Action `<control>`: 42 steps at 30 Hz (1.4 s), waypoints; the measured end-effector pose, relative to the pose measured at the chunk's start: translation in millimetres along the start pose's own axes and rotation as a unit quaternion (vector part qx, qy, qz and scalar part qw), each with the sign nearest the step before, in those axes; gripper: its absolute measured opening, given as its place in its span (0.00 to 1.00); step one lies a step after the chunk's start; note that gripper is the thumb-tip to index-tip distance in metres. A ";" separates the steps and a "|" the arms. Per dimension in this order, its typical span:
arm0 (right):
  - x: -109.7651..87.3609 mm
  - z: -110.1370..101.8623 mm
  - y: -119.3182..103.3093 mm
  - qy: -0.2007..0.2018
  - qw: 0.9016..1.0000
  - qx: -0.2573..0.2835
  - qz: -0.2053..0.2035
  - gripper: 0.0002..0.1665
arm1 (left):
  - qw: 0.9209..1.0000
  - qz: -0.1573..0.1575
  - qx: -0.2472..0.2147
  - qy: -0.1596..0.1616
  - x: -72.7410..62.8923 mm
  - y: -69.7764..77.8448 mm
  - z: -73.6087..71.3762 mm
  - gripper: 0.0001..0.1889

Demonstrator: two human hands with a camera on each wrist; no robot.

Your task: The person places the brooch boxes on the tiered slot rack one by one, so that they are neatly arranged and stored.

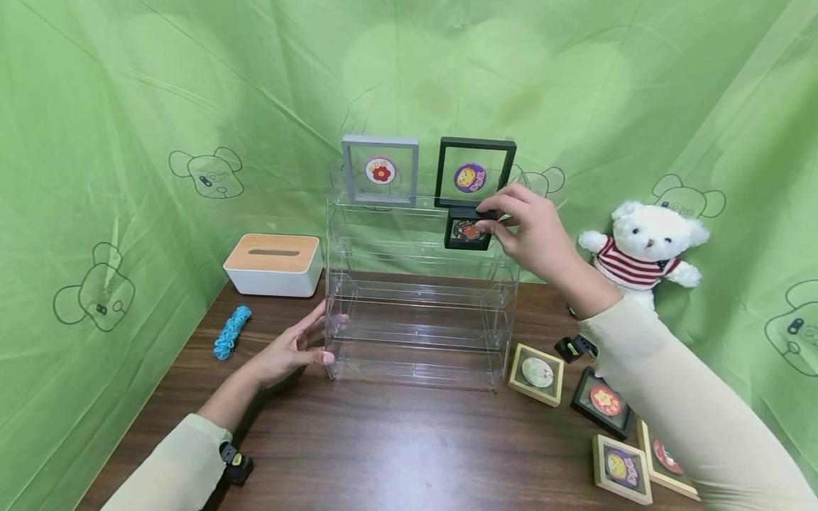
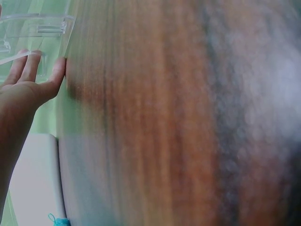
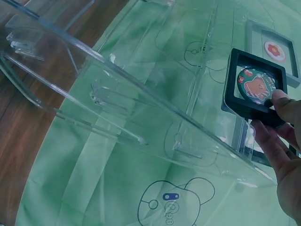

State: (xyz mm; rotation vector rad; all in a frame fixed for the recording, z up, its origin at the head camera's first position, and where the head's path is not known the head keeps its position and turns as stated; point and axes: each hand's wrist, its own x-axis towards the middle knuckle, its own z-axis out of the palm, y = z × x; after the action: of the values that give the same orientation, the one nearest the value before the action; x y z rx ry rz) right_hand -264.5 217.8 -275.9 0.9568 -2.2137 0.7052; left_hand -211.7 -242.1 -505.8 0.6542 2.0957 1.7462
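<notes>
A clear acrylic tiered display rack (image 1: 418, 370) stands on the wooden table. My right hand (image 1: 533, 231) pinches a small black frame (image 1: 469, 243) by its top right corner, at the upper right of the rack. Inside that frame (image 3: 232, 80) is a round dark badge with a brown bear, seen in the right wrist view. On the top tier stand a grey frame (image 1: 348, 170) with a red flower badge and a larger black frame (image 1: 439, 174) with a purple badge. My left hand (image 1: 290, 355) touches the rack's left side, its fingers fairly straight and the thumb at the front edge.
A white tissue box (image 1: 275, 282) with a wooden lid and a blue cord bundle (image 1: 231, 332) lie left. At right lie a pale wooden frame (image 1: 515, 383), a black frame (image 1: 581, 401) and more wooden frames (image 1: 601, 468). A white teddy bear (image 1: 652, 238) sits behind them.
</notes>
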 end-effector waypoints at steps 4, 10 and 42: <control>1.5 2.5 -1.8 0.001 1.000 -0.013 -0.006 0.11 | 1.000 0.000 -0.001 0.001 -0.4 -0.5 0.5 0.58; 0.6 6.8 0.5 -0.014 0.999 -0.035 -0.006 0.12 | 1.000 0.000 -0.017 0.001 -0.3 0.4 1.1 0.58; -6.6 -0.8 -0.4 -0.023 0.998 -0.051 -0.015 0.15 | 1.000 0.006 -0.005 0.002 -0.2 -2.8 0.4 0.57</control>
State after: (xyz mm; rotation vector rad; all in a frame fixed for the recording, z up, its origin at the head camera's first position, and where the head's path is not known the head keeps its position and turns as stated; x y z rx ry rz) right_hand -260.2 221.0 -280.0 0.9603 -2.2475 0.5558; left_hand -211.7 -242.3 -508.7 0.6619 2.0898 1.7644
